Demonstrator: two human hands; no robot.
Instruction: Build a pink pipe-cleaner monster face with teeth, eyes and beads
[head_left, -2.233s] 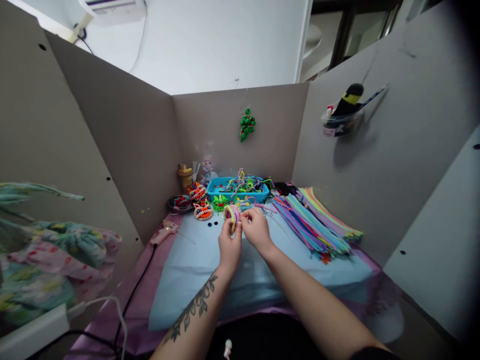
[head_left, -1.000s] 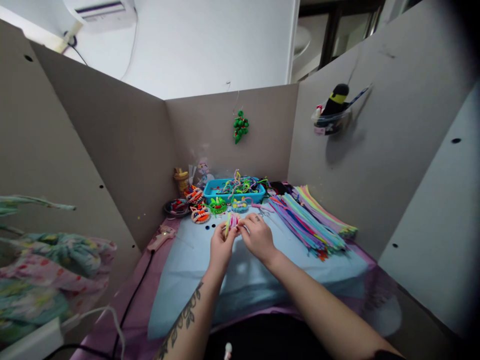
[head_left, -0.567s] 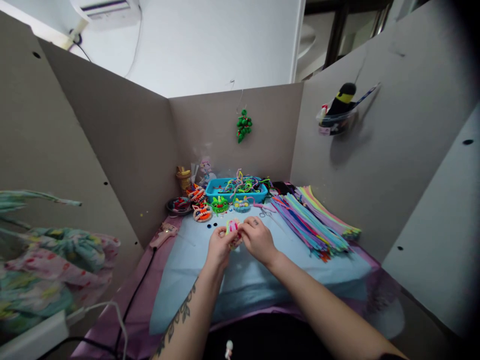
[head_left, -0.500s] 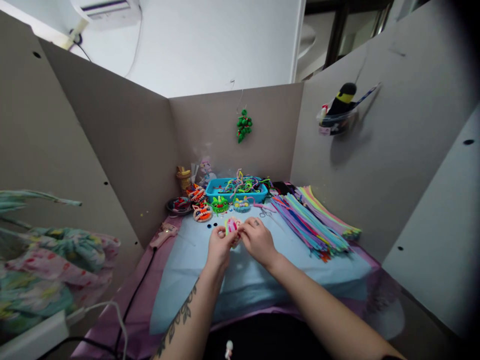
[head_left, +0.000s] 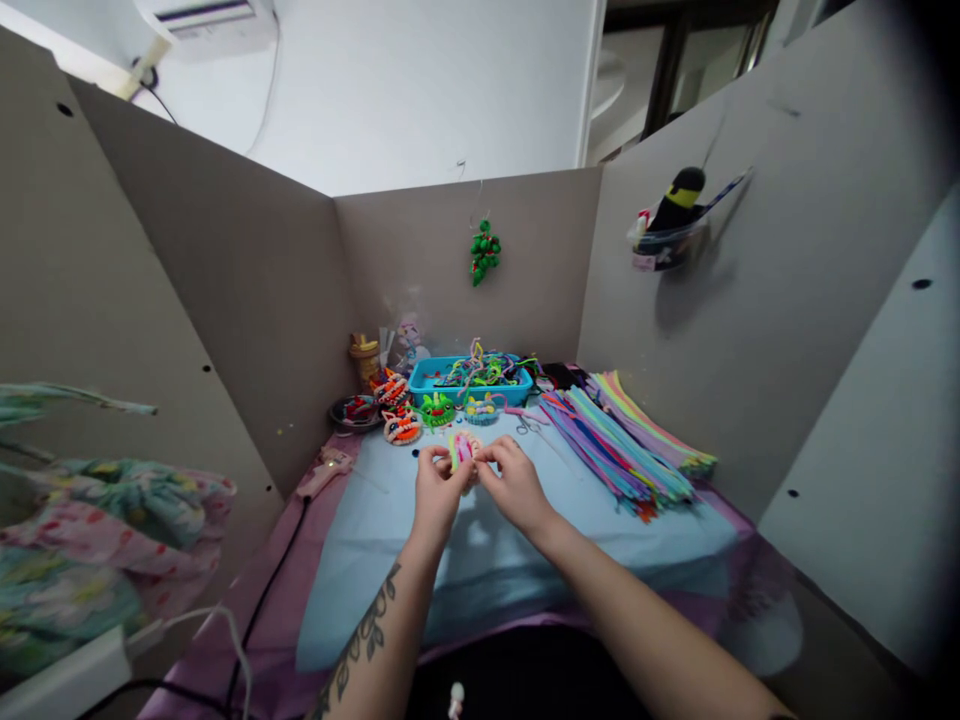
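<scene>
Between my two hands, raised over the blue cloth, is a small pink, cream and yellow-green pipe-cleaner figure (head_left: 466, 447). My left hand (head_left: 438, 488) pinches its left side between thumb and fingers. On the other side my right hand (head_left: 513, 482) is closed on its edge, fingertips pressed together. The fingers cover part of the figure. Just beyond the hands lie finished-looking fuzzy pieces: an orange-and-cream one (head_left: 403, 428), a green one (head_left: 438, 409) and a blue one (head_left: 481, 410).
A blue tray (head_left: 431, 382) of tangled pipe-cleaner scraps stands at the back. Bundles of long pipe cleaners (head_left: 611, 450) lie to the right, near scissors (head_left: 528, 424). A corded glue gun (head_left: 328, 470) rests at left. Grey panels (head_left: 465, 225) enclose the table.
My right hand's fingers have shifted slightly along the figure's edge, and both hands still hold it. The whole view has moved a little.
</scene>
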